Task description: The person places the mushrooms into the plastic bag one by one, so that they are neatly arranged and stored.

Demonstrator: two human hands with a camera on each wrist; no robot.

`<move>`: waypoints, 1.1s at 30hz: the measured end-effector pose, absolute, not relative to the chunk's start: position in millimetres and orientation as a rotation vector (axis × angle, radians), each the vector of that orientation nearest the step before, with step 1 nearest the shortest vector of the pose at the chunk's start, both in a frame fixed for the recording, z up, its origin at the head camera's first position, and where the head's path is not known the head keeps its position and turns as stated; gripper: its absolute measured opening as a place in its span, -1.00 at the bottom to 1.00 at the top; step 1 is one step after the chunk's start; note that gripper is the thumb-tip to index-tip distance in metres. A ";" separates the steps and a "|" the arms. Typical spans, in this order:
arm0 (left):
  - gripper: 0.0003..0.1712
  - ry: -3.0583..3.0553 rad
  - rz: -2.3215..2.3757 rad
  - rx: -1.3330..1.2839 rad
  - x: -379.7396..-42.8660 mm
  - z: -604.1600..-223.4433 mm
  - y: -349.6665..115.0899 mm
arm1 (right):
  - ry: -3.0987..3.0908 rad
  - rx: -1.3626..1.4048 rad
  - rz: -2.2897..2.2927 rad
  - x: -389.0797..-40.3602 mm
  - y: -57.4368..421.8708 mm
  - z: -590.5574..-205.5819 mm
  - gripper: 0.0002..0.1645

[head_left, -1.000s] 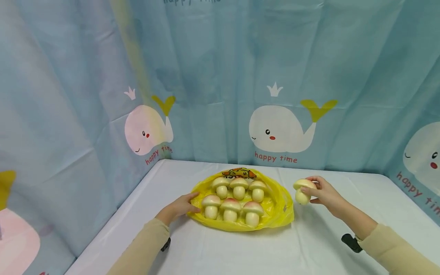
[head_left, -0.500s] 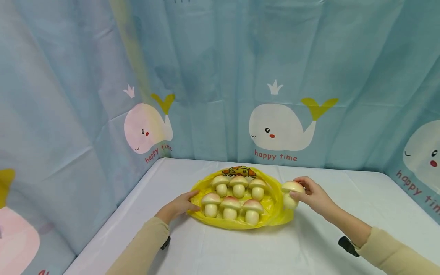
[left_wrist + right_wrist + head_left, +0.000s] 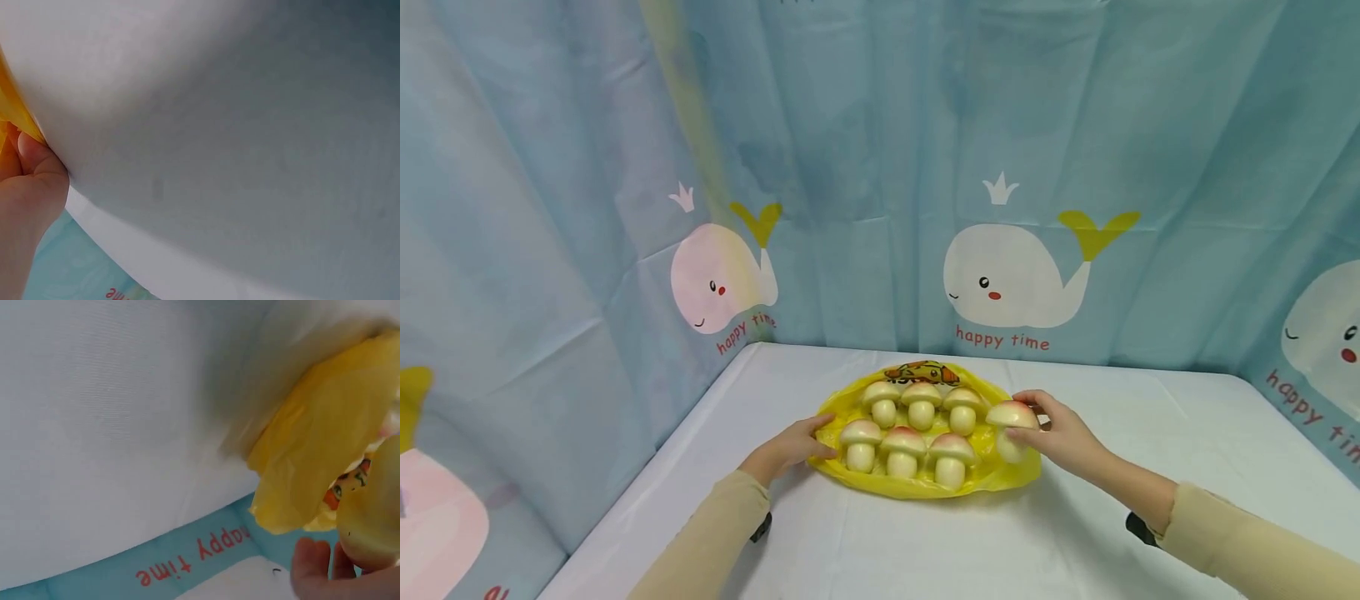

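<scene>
A yellow plastic bag [image 3: 925,493] lies spread on the table, its mouth gaping. Inside it several cream toy mushrooms [image 3: 904,450] with pink-tinged caps stand in two rows. My left hand [image 3: 792,450] grips the bag's left rim, thumb and fingers at the edge; the left wrist view shows the thumb curled against the yellow film [image 3: 15,103]. With my right hand [image 3: 1060,433] I hold another toy mushroom [image 3: 1011,417] between thumb and fingers, upright over the bag's right side. In the right wrist view that mushroom [image 3: 372,519] partly hides the bag's opening.
The white tablecloth [image 3: 970,550] extends around the bag. Behind it and to the left hangs a blue curtain [image 3: 865,275] printed with whales. A printed duck pattern [image 3: 922,373] marks the bag's back edge.
My right hand has carried its toy mushroom leftward, from beside the bag to over its right side. The left hand stays at the left rim.
</scene>
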State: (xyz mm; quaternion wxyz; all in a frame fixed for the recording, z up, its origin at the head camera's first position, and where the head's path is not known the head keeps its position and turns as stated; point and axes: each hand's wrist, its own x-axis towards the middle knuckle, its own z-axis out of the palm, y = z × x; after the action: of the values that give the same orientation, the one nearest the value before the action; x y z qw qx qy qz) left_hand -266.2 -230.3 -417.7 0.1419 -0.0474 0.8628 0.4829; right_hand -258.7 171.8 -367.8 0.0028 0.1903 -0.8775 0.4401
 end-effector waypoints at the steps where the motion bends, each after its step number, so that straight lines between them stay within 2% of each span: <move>1: -0.14 2.493 1.388 -0.136 -266.1 -417.2 -229.8 | -2.764 0.590 1.340 -259.3 169.2 -368.6 -0.35; 11: -0.13 2.513 1.385 -0.131 -265.2 -416.7 -228.5 | -2.735 0.600 1.104 -266.1 145.9 -376.1 -0.43; 23: -0.14 2.517 1.365 -0.145 -263.4 -414.6 -227.9 | -2.687 0.618 0.895 -277.2 142.2 -394.8 -0.48; 33: -0.13 2.505 1.383 -0.143 -264.7 -411.8 -227.2 | -2.729 0.565 0.792 -279.5 138.4 -400.9 -0.45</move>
State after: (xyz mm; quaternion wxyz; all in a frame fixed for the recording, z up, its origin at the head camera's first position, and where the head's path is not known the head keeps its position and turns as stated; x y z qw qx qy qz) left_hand -264.7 -227.2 -411.8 0.1380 -0.0494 0.8661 0.4780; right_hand -279.5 138.4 -400.9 0.1217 0.1934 -0.9350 0.2713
